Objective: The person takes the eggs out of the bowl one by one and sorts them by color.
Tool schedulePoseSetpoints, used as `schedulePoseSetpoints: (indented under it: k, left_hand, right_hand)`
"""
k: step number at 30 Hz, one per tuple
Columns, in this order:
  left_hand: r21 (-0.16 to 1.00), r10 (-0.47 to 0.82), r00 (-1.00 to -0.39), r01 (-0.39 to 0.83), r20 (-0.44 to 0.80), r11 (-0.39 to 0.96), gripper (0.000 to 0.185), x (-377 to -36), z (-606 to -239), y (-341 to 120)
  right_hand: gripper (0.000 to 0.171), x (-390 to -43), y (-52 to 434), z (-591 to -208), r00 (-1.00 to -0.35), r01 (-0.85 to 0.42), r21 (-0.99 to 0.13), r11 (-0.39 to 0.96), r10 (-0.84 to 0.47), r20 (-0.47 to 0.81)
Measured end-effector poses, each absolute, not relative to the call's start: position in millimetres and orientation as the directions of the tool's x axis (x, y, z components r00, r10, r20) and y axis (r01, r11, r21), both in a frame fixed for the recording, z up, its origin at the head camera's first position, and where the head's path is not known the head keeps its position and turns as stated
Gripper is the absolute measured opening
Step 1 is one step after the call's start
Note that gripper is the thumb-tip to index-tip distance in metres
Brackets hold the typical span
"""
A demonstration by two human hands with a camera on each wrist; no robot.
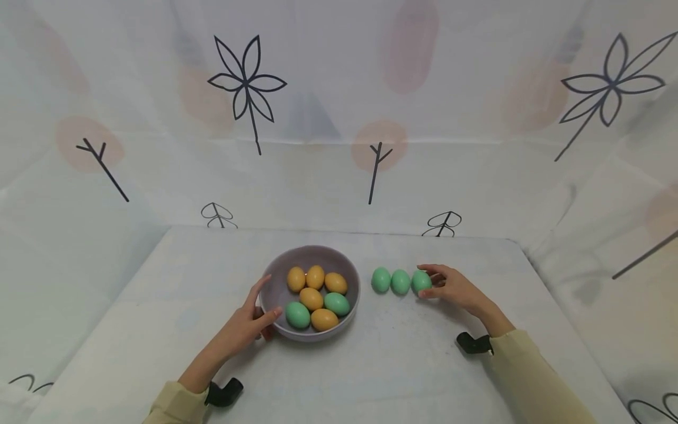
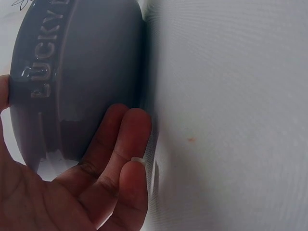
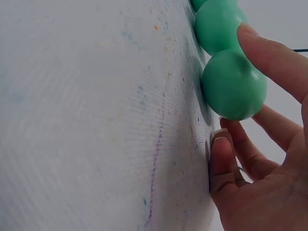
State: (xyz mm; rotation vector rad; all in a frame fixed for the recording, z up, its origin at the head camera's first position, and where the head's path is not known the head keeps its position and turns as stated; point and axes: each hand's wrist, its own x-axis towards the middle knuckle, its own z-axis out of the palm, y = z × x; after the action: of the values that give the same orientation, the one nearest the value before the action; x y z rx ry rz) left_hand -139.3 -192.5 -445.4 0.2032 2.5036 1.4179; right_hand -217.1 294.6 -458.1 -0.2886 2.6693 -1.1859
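The left hand [image 1: 241, 330] grips a purple-grey bowl [image 1: 352, 306] at its near left side, the thumb over the rim and other fingers against the outer wall. Raised letters show on that wall in the left wrist view. Inside the bowl lie several orange eggs [image 1: 311, 299] and two green eggs [image 1: 298, 315]. To its right, three green eggs stand in a row on the white tabletop. With thumb and fingers curled round the rightmost green egg [image 3: 233, 85], the right hand [image 1: 455, 290] holds it beside the middle green egg [image 1: 400, 282]; the leftmost green egg [image 1: 381, 280] is nearest the bowl.
A white cloth [image 1: 371, 377] with small coloured specks covers the table. Behind it hangs a pale curtain [image 1: 318, 176] printed with flowers and twigs, which also closes off both sides. Each wrist wears a black camera mount [image 1: 225, 392] below a light sleeve [image 1: 535, 377].
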Motion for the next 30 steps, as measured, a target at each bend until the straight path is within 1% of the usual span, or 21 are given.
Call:
schedulePoseSetpoints:
  k: [14,30]
  left_hand:
    - [0.862,0.243,-0.958,-0.007,-0.151,0.506,0.079,-139.5,-447.4,-192.6]
    - [0.862,0.245,-0.957,-0.013,-0.158,0.506,0.077,-140.0,-445.9,-191.9]
  right_hand:
    - [0.075,-213.3,294.5,-452.8,-0.955,-0.091,-0.788,0.608,-0.277,-0.103]
    - [0.073,-213.9,297.6,-450.9,-0.956,-0.104,-0.792,0.602,-0.279,-0.086]
